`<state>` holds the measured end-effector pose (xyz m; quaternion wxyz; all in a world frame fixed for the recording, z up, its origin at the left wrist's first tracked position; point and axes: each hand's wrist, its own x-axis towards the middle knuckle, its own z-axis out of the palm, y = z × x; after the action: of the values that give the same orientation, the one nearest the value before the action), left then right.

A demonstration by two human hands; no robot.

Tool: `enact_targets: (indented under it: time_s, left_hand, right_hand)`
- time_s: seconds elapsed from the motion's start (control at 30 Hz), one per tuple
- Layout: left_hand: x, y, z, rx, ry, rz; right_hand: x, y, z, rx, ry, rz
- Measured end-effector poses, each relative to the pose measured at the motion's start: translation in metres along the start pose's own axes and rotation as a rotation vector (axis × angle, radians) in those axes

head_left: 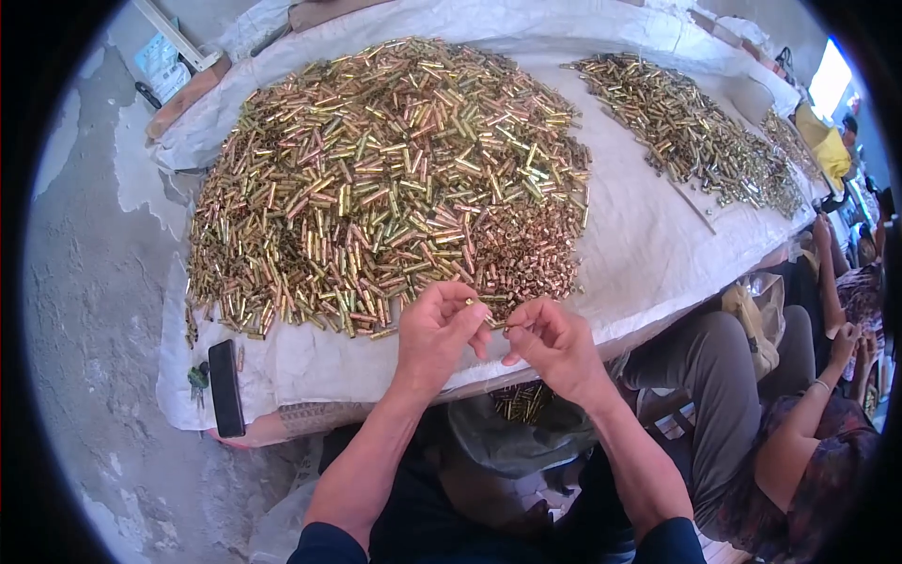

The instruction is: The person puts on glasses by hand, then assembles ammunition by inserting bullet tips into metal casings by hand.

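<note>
My left hand (440,331) is closed in a pinch, with the end of a small gold-coloured metal piece (470,302) showing at its fingertips. Close beside it, my right hand (556,350) pinches a tiny coppery metal piece (507,329), mostly hidden by the fingers. Both hands are above the near edge of the cloth-covered table. Just beyond them spreads a large heap of slim gold-coloured metal tubes (376,179). At its near right lies a patch of short, nut-like metal pieces (531,254).
A second metal-parts heap (686,122) lies on the white cloth (629,235) at right, beside a thin rod (693,209). A black phone (225,387) rests near left. Below my hands, a bag (517,446) holds metal tubes. Another person (789,451) sits at right.
</note>
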<state>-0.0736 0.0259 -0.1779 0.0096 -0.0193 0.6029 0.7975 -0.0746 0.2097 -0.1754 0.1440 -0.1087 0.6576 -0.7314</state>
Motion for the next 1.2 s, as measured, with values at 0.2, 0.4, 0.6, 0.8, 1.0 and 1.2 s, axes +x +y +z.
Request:
enact_targets:
  time_s: [0.2, 0.4, 0.6, 0.8, 1.0, 1.2]
  left_hand:
    - [-0.003, -0.004, 0.000, -0.020, -0.086, -0.021]
    - [-0.008, 0.002, -0.002, 0.184, -0.129, 0.006]
    - [-0.010, 0.005, 0.000, 0.485, -0.122, 0.239]
    - [-0.011, 0.001, -0.005, 0.360, -0.175, 0.106]
    - [-0.011, 0.007, 0.002, 0.578, -0.175, 0.334]
    - [-0.012, -0.013, 0.001, 0.528, -0.265, 0.407]
  right_hand:
    - [0.002, 0.005, 0.007, 0.152, 0.010, -0.086]
    - [0.000, 0.003, 0.005, 0.085, 0.039, -0.038]
    - [-0.003, 0.002, 0.010, -0.013, 0.107, -0.065]
    - [-0.005, 0.001, 0.008, 0.059, 0.064, -0.055]
    - [-0.005, 0.009, 0.009, 0.020, 0.091, -0.152]
    - [-0.009, 0.002, -0.004, -0.040, -0.048, -0.015]
